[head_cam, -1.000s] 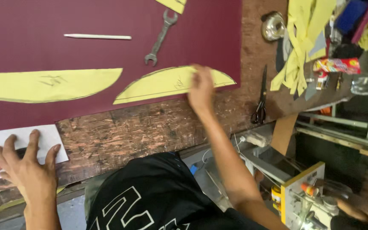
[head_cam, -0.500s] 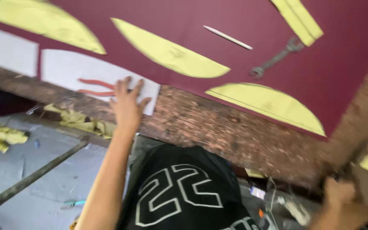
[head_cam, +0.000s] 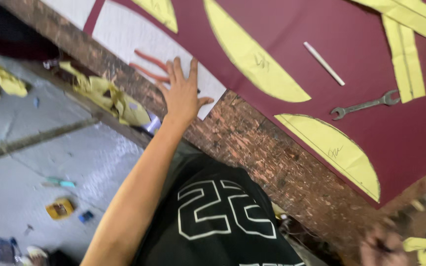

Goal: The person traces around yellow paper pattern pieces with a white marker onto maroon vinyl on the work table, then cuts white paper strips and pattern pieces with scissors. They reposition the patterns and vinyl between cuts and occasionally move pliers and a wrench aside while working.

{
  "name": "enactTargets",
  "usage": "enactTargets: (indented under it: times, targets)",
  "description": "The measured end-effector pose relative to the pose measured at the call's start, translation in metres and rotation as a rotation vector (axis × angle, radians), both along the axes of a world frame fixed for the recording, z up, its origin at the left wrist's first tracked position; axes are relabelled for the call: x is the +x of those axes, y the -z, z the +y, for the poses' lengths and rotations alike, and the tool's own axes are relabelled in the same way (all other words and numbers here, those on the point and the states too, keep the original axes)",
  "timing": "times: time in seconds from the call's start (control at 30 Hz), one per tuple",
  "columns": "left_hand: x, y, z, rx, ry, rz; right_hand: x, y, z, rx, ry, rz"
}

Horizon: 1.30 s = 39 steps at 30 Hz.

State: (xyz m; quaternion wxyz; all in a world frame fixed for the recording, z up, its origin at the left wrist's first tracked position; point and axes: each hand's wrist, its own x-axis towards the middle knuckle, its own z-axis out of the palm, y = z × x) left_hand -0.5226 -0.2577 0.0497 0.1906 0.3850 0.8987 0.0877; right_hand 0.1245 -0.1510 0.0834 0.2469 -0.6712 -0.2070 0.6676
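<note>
My left hand [head_cam: 183, 91] lies flat with fingers spread on a white paper sheet [head_cam: 124, 34] at the near edge of a worn wooden table [head_cam: 272, 157]. Red curved shapes [head_cam: 149, 66] show on the sheet just beside my fingers. A maroon cloth [head_cam: 371, 44] covers the table, with yellow curved paper pieces [head_cam: 255, 59] [head_cam: 336, 148] laid on it. A white stick [head_cam: 324, 63] and a metal wrench [head_cam: 366, 104] rest on the cloth. My right hand [head_cam: 383, 246] is a blur at the bottom right, off the cloth; its fingers are unreadable.
Long yellow strips [head_cam: 405, 44] lie at the cloth's far right. Yellow paper scraps [head_cam: 109, 98] hang below the table edge, and more litter the grey floor [head_cam: 40, 162] along with small objects. My black shirt with white numerals [head_cam: 218, 212] fills the lower middle.
My right hand left the yellow curved piece and dropped to the lower right. My left hand stays spread on the white sheet. The view has swung left and tilted.
</note>
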Motion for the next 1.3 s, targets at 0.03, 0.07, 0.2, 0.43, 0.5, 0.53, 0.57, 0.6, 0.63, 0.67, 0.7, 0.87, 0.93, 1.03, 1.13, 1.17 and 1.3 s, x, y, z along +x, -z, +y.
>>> enactTargets:
  times: [0.03, 0.07, 0.2, 0.43, 0.5, 0.53, 0.57, 0.6, 0.63, 0.67, 0.7, 0.87, 0.93, 1.03, 1.13, 1.17, 1.3]
  targets:
    - [0.000, 0.001, 0.000, -0.004, -0.012, -0.015, -0.026, -0.002, 0.001, -0.012, -0.095, 0.091]
    - [0.000, 0.002, 0.000, -0.005, -0.021, -0.030, -0.055, -0.003, 0.001, -0.026, -0.213, 0.167]
    - [0.001, 0.003, 0.001, -0.052, -0.049, -0.073, -0.191, 0.018, 0.014, -0.093, -0.976, 0.041]
    - [0.000, 0.003, 0.004, -0.069, -0.054, -0.108, -0.303, 0.032, 0.025, -0.016, -1.264, 0.212]
    - [0.001, 0.003, 0.003, -0.064, -0.055, -0.099, -0.313, 0.035, 0.027, -0.025, -1.234, 0.262]
    - [0.001, 0.003, 0.003, -0.062, -0.057, -0.100, -0.317, 0.037, 0.028, -0.028, -1.222, 0.278]
    - [0.001, 0.004, 0.002, -0.057, -0.054, -0.100, -0.320, 0.038, 0.030, -0.027, -1.205, 0.292]
    - [0.001, 0.004, 0.002, -0.048, -0.048, -0.095, -0.323, 0.040, 0.031, -0.020, -1.185, 0.308]
    - [0.001, 0.004, 0.002, -0.052, -0.050, -0.098, -0.325, 0.040, 0.032, -0.015, -1.185, 0.292]
    - [0.001, 0.004, 0.002, -0.056, -0.050, -0.102, -0.327, 0.040, 0.034, -0.010, -1.184, 0.275]
    - [0.001, 0.003, 0.002, -0.062, -0.050, -0.109, -0.329, 0.040, 0.035, -0.009, -1.182, 0.257]
    - [0.001, 0.001, 0.003, -0.052, -0.050, -0.100, -0.337, 0.037, 0.039, 0.020, -1.207, 0.197]
    - [0.001, 0.001, 0.003, -0.059, -0.049, -0.106, -0.341, 0.036, 0.040, 0.028, -1.231, 0.161]
    - [0.001, 0.002, 0.003, -0.076, -0.051, -0.104, -0.345, 0.034, 0.041, 0.038, -1.245, 0.118]
    - [0.001, 0.002, 0.004, -0.078, -0.053, -0.106, -0.346, 0.031, 0.042, 0.051, -1.255, 0.113]
    - [0.001, 0.002, 0.004, -0.081, -0.051, -0.106, -0.346, 0.030, 0.042, 0.050, -1.250, 0.124]
    - [0.001, 0.003, 0.003, -0.069, -0.050, -0.097, -0.347, 0.029, 0.043, 0.046, -1.261, 0.089]
